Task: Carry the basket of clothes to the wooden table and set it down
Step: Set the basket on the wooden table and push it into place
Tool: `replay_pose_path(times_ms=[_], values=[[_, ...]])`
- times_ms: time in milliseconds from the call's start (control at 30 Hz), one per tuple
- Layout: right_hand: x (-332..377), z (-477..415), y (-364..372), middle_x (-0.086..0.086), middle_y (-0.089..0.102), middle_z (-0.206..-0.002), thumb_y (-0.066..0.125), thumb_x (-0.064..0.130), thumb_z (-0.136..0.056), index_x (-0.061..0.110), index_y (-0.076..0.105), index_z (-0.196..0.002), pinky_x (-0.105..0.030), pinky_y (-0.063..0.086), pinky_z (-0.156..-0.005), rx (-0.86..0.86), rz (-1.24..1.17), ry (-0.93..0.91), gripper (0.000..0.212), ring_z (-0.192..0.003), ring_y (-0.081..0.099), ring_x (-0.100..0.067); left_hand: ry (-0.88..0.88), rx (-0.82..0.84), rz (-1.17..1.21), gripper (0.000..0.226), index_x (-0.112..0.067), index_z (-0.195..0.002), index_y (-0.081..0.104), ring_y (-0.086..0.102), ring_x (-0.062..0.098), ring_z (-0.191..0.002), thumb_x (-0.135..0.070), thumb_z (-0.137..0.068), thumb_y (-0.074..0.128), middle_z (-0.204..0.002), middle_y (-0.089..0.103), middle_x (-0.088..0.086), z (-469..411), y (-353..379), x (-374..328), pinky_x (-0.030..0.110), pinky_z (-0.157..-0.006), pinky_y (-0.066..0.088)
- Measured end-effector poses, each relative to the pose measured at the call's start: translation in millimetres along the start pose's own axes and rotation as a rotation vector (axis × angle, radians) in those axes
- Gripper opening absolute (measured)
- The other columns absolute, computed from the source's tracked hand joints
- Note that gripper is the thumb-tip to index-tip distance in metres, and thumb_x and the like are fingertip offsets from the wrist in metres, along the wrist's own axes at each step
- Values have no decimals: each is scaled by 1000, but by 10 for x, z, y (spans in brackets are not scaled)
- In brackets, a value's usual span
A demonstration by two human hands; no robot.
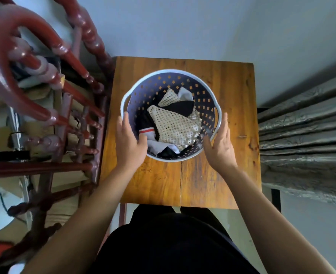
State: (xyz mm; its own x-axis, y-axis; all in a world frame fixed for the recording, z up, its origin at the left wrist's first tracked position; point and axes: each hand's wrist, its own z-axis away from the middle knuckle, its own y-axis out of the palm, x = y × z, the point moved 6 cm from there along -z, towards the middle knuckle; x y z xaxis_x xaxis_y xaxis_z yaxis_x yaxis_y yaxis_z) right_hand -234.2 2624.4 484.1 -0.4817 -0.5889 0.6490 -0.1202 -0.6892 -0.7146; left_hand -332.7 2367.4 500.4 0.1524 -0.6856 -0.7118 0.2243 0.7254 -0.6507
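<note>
On the wooden surface sat the basket; my left hand gripped its rim, hiding the near edge, my right hand released beside it.

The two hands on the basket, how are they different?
The left hand has its thumb hooked inside the basket rim, touching the clothes; the right hand lies flat outside the rim. The left hand's fingers curl on the wall; the right hand's fingers are straight. Both sit at the basket's near side.
</note>
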Motion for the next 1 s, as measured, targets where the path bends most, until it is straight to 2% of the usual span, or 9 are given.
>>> replay_pose_path(times_ms=[100,200,300,433,500,600,733,867,1000], values=[[51,127,23,-23,7,-172,51,30,-106,8,8,-165,-43,58,-76,50,77,-157,76,-135,53,-43,227,-70,-236,55,-2,-143,46,27,45,-148,-10,-92,62,-158,32,28,344,143,-40,51,-118,28],[-9,154,70,-26,-4,-172,45,44,-105,11,23,-162,-42,61,-62,137,146,-288,70,-120,65,-44,326,18,-358,38,-6,-128,62,32,41,-148,-25,-95,59,-150,49,22,608,351,-30,57,-116,32],[-79,128,25,-17,-14,-173,43,57,-102,18,29,-159,-48,63,-75,191,205,-282,71,-127,61,-42,354,126,-487,46,-12,-116,73,40,34,-143,-48,-97,50,-135,64,13,665,468,32,57,-112,34],[-39,52,-21,-7,-25,-171,40,71,-96,27,29,-156,-51,62,-90,243,221,-292,75,-146,46,-34,441,65,-506,60,-11,-90,79,56,32,-124,-60,-95,44,-104,74,9,534,384,80,42,-105,34],[20,-30,17,-6,-26,-171,43,69,-96,27,31,-156,-48,61,-94,241,217,-300,74,-150,40,-30,471,50,-541,66,-10,-88,78,59,33,-119,-61,-97,38,-97,74,10,422,332,76,47,-102,41],[169,-234,83,-7,-28,-171,46,67,-97,24,34,-155,-46,60,-94,235,211,-281,74,-149,42,-29,489,46,-588,63,-7,-87,77,60,35,-113,-57,-99,40,-94,72,13,149,279,87,53,-97,46],[431,-629,174,-6,-31,-170,33,77,-90,24,34,-156,-47,59,-95,251,248,-229,84,-145,47,-31,518,15,-655,71,-5,-84,76,62,37,-104,-60,-100,33,-90,70,14,-369,196,129,54,-94,47],[685,-1050,280,-5,-32,-170,41,71,-95,27,32,-157,-44,58,-89,247,288,-180,77,-131,60,-35,573,3,-733,68,-5,-82,75,62,37,-99,-57,-100,36,-87,69,15,-876,58,36,47,-88,45],[939,-1363,414,-3,-35,-168,42,70,-96,30,32,-158,-43,57,-88,251,306,-140,74,-129,62,-36,609,20,-778,67,-3,-87,76,62,37,-96,-56,-100,36,-87,68,16,-1358,-106,28,49,-89,44]])
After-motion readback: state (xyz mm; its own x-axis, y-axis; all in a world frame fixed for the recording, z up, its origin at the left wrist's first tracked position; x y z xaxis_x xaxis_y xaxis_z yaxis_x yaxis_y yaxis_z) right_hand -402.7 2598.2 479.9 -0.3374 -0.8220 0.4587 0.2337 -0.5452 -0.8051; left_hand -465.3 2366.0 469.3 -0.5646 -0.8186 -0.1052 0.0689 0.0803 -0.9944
